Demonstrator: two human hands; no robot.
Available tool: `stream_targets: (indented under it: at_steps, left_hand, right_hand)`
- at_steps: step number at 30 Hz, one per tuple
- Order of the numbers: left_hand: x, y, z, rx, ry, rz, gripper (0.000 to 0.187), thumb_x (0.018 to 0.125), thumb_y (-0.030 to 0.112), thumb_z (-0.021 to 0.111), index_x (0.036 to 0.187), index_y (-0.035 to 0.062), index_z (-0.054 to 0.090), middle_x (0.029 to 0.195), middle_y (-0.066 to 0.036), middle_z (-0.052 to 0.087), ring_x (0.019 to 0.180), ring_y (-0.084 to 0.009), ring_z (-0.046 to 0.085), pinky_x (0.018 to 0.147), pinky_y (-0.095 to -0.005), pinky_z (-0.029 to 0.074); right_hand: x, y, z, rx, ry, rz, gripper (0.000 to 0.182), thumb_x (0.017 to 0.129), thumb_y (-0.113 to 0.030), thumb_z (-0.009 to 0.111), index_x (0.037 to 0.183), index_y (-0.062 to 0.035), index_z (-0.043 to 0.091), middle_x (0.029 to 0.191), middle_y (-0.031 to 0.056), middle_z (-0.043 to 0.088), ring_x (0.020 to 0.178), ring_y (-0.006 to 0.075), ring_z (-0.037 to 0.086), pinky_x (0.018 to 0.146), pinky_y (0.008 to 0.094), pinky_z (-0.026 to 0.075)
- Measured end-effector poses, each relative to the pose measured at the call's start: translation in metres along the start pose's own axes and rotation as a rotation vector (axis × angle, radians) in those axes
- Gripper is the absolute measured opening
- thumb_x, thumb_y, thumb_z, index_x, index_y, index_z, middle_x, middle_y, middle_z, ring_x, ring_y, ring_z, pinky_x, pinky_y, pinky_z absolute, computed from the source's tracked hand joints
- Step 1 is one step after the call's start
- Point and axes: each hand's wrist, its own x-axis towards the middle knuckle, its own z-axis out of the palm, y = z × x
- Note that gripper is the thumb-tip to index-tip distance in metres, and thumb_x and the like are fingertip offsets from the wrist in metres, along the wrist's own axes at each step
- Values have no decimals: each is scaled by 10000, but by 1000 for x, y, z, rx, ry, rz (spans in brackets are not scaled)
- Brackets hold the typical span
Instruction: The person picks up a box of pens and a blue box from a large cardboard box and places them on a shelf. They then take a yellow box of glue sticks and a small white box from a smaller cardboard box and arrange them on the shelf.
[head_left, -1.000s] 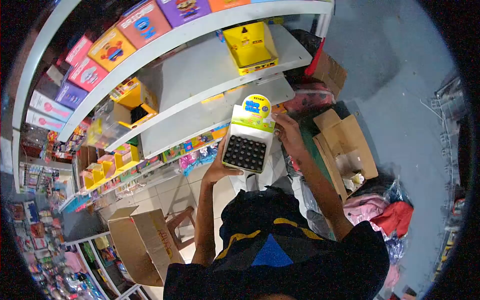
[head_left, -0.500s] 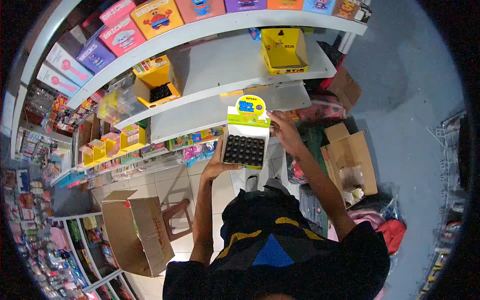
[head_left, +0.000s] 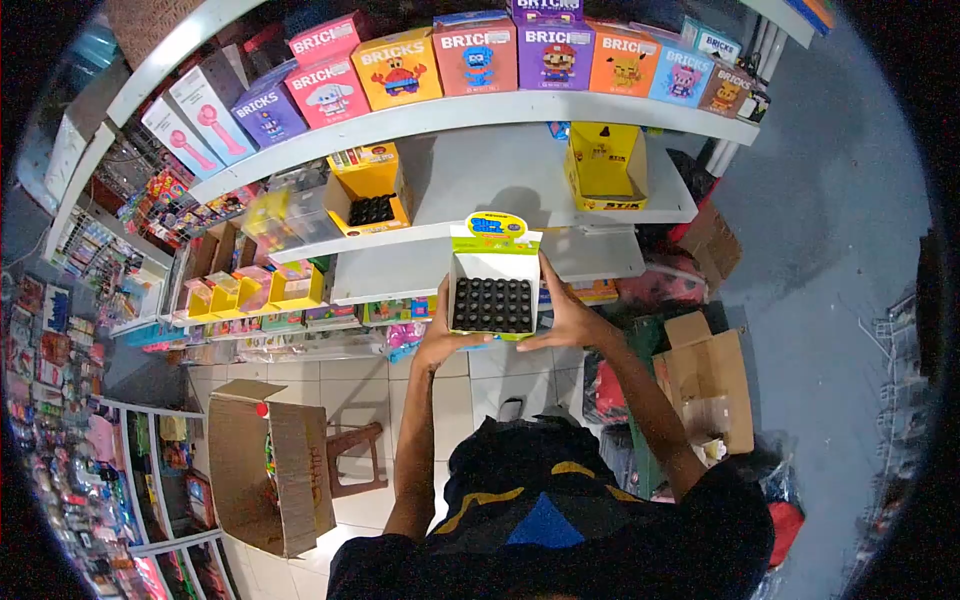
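A white and green display box of glue sticks (head_left: 493,304) is held in front of me, its yellow round header upright at the back. Rows of black caps fill it. My left hand (head_left: 446,338) grips the left side and lower corner. On the opposite side, my right hand (head_left: 570,318) is wrapped round the right wall, fingers under the front corner. Just beyond the box is a white shelf (head_left: 480,185). A yellow display box (head_left: 607,170) stands at that shelf's right, and an orange display box (head_left: 370,195) with black-capped items sits at its left.
Colourful bricks boxes (head_left: 475,62) line the upper shelf. An open cardboard carton (head_left: 270,470) and a brown stool (head_left: 357,460) stand on the floor to my left. Another open carton (head_left: 712,385) lies to the right. Small yellow bins (head_left: 297,287) sit on the lower left shelf.
My right hand has moved from the header's edge down to the box's right side. The view has tilted up, showing more of the upper shelf.
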Motion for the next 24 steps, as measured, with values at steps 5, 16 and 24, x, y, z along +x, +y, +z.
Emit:
stream_targets:
  at_steps: [5,16,24]
  left_hand:
    - [2,23,3,27,136,157,1234,576,5,829,1457,165,-20,1374,-160,319,1228,-269,419,945,-394,458]
    - [-129,-89,-60,179,374,-176,790,776,225,746,1398,141,267,1296,-147,413,1024,-219,507,869,-350,437]
    - [-149,-81,-46,157,481,-283,590,792,249,733,1279,95,439,1184,-92,525,994,-207,529,835,-322,450]
  right_hand:
    - [31,3,-12,55,21,-65,1288,569,-277,878,1449,-37,-32,1482,211,149,1364,318,215,1108,450,230]
    - [135,81,-57,-35,199,-108,1265,566,-246,885,1449,-50,1,1449,206,224,1356,333,240,1101,446,267]
    - [161,75,-53,-170,21,72,1317,556,-404,856,1440,8,-30,1488,267,89,1387,339,151,1137,378,162]
